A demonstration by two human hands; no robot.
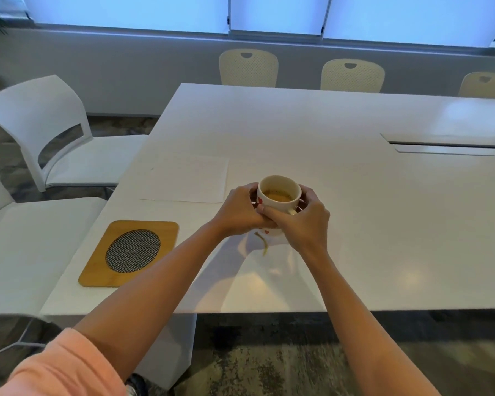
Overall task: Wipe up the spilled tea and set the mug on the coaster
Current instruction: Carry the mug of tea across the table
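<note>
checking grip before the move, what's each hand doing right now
Left hand: closed around the mug.
Right hand: closed around the mug from the other side.

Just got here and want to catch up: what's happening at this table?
A person has both hands, left hand and right hand, wrapped around a white mug of tea on the white table. A thin streak of spilled tea lies just in front of the mug, not yet wiped. The wooden coaster sits empty to the left, and a paper sheet lies beyond it.
</note>
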